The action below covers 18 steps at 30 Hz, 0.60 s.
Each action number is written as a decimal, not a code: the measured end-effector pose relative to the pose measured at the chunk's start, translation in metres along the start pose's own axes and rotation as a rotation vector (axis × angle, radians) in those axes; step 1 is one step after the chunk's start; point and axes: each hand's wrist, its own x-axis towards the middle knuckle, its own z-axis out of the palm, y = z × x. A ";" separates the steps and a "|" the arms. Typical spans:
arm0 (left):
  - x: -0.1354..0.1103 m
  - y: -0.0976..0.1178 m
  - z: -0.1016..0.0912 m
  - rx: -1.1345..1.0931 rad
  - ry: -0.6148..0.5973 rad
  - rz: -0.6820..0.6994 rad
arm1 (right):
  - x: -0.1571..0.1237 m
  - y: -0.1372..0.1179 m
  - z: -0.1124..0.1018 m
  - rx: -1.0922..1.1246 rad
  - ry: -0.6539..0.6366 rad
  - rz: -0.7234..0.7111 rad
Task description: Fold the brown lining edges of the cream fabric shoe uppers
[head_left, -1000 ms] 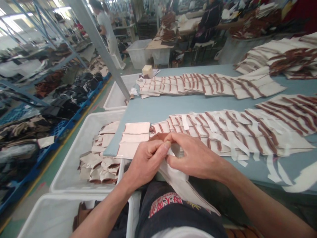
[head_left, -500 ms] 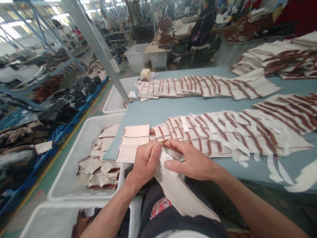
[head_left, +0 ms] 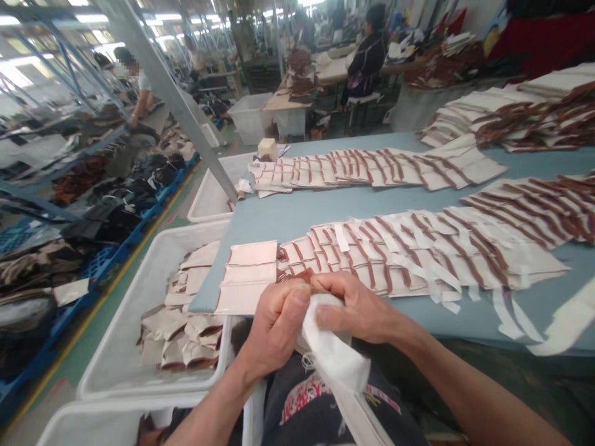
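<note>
Pale cloth piece (head_left: 335, 359), pinched in the left hand (head_left: 279, 319) and right hand (head_left: 356, 306) by the near edge of the blue table (head_left: 274, 214), dangles over the dark garment (head_left: 289, 428), and one slackened pinch might drop it!

Moderately bright, lit from ceiling tubes (head_left: 92, 18) at upper left, with glare there. Shadowed beneath the tabletop (head_left: 279, 214) at lower right. Hazy and soft in the background; stretched toward frame edges.
</note>
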 end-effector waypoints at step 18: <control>0.001 0.016 0.005 -0.445 0.217 -0.383 | 0.016 -0.004 -0.012 0.034 -0.050 -0.011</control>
